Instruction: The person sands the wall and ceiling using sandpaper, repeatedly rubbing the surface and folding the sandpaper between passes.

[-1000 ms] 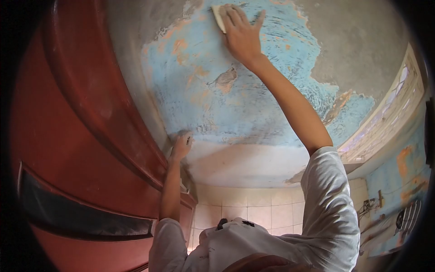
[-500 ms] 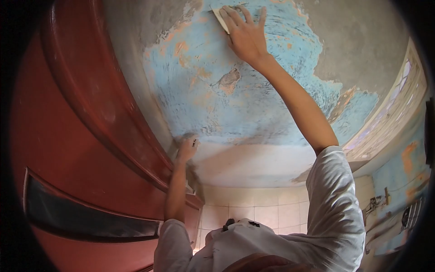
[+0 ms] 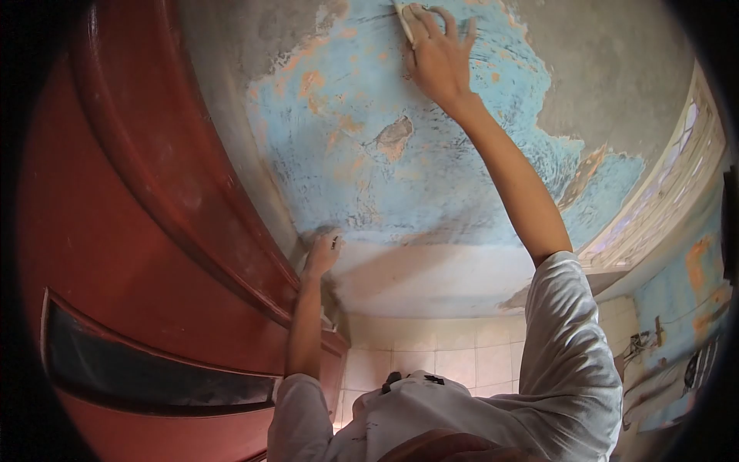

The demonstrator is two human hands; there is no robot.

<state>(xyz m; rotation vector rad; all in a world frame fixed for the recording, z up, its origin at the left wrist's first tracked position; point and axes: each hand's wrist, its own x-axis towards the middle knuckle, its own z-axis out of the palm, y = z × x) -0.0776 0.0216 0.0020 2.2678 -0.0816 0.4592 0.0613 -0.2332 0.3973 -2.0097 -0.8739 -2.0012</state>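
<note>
High on the peeling blue wall, my right hand presses a pale, straight-edged flat sheet to the surface. The sheet looks like folded sandpaper, mostly under the fingers; its kind is not certain. Some fingers of that hand are bent and spread. Lower left, my left hand rests against the wall beside the door frame, at the line between blue paint and a white band. Its fingers curl towards a dark, shadowed patch, and whatever they may hold is hidden. A small dark mark shows on the back of this hand.
A red-brown door with a dark glass panel and its thick frame stand close on the left. Bare grey plaster surrounds the blue paint. A lattice window is on the right. Pale tiles lie below.
My right hand has slid a little to the right and slightly up along the wall with the pale sheet. My left hand stays at nearly the same place.
</note>
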